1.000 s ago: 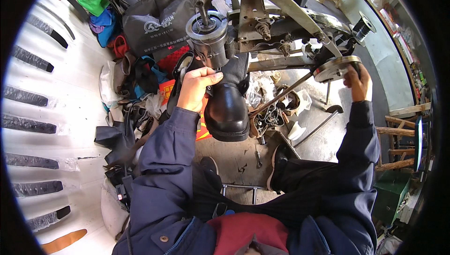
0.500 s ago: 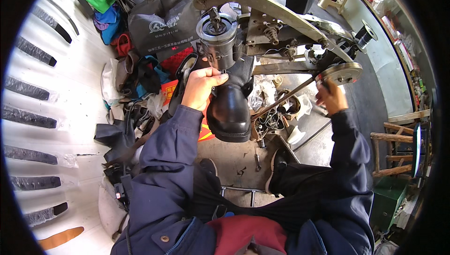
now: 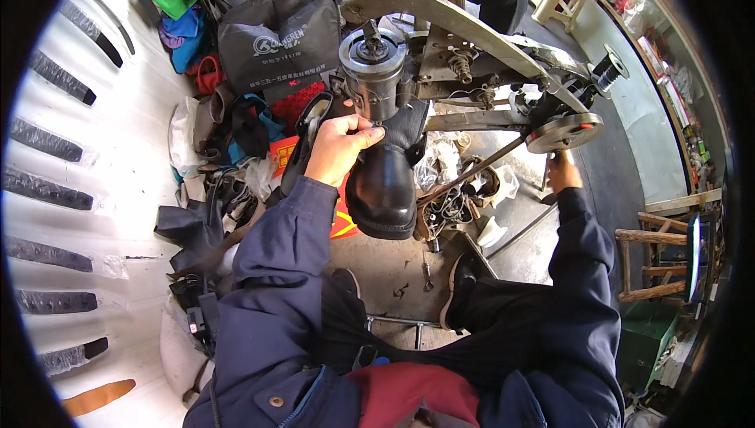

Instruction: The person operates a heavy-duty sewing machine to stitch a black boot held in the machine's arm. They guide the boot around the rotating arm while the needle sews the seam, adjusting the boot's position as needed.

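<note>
A black leather boot (image 3: 381,192) hangs toe toward me under the round metal head (image 3: 372,74) of a shoe-patching sewing machine. My left hand (image 3: 340,145) pinches the boot's upper at its left side, thumb and fingers pressed together just below the head. At the machine's right end is a metal handwheel (image 3: 564,132). My right hand (image 3: 563,172) is closed at the wheel's underside; the wheel partly hides its fingers, and the grip itself shows only in part. A curved metal arm (image 3: 456,11) joins the head to the wheel end.
A thread spool (image 3: 609,70) stands beyond the wheel. Shoes, leather scraps and a dark bag (image 3: 275,35) are heaped at left. On the floor lie a box of odds and ends (image 3: 460,200) and a small tool (image 3: 428,271). Another person sits behind the machine; a wooden stool (image 3: 657,255) is at right.
My right hand has moved from the wheel's near left side to beneath it, slightly right. My left hand stays on the boot, which has barely moved. The view has shifted slightly.
</note>
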`<state>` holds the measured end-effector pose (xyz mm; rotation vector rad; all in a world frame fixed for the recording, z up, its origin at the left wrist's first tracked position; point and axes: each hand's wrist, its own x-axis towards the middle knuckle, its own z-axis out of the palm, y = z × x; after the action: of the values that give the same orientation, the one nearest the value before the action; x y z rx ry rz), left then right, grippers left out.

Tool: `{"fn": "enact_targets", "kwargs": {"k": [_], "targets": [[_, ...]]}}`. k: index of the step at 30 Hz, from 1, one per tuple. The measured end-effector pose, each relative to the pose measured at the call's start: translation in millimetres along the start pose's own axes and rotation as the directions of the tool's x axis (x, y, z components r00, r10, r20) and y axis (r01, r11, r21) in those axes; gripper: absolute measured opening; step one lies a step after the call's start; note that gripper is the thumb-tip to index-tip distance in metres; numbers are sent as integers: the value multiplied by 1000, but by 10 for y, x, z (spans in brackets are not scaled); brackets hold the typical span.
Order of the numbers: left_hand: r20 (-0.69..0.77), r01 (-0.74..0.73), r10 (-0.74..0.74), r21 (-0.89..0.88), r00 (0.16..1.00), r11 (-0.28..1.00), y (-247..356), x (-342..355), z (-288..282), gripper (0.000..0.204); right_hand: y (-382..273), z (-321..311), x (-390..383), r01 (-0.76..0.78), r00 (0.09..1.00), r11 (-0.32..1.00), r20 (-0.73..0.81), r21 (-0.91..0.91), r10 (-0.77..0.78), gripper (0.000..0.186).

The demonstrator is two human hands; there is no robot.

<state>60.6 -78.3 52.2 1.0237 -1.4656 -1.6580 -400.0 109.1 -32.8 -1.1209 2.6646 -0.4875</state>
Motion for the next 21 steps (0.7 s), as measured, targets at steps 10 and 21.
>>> {"fn": "enact_targets", "kwargs": {"k": [10, 21], "targets": [[23, -110, 107, 164, 994, 980, -6, -4, -26, 17, -785, -387, -523, 210, 978, 963, 46, -171, -205, 50], [107, -128, 104, 250, 989, 960, -8, -27, -143, 11, -2662, -251, -1449, 752, 649, 515, -332, 411, -684, 36]]}}
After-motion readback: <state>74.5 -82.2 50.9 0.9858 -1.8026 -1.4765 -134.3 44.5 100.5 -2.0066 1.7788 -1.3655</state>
